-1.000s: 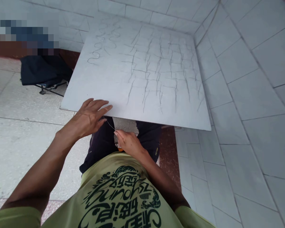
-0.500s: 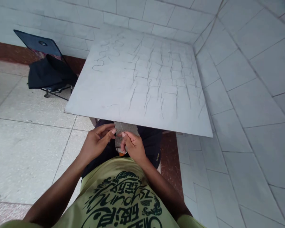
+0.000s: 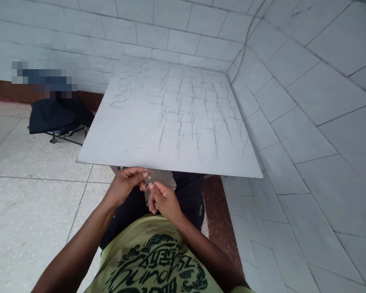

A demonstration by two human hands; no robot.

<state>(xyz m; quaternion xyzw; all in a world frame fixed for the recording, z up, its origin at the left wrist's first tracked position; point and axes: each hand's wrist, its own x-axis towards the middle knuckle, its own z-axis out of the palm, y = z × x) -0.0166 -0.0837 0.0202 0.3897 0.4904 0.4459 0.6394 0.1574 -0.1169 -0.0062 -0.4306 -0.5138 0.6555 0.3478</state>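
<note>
My left hand (image 3: 125, 185) and my right hand (image 3: 162, 198) meet just below the near edge of a white board (image 3: 134, 138). Both pinch a very thin thread (image 3: 147, 174) between fingertips, the fingers pressed together. The thread runs up over the board's edge. The board is tilted and carries many dark wavy thread lines (image 3: 189, 118) laid in a rough grid, with a curly line at its far left. My dark trousers and a green printed shirt fill the space under the hands.
A white tiled wall (image 3: 308, 122) runs along the right side of the board. A folding chair with dark cloth (image 3: 59, 118) stands on the pale floor tiles at the left. Another tiled wall stands behind the board.
My left hand left the board's edge and came down to meet my right hand. Both now pinch the thread close together. The view shifted slightly.
</note>
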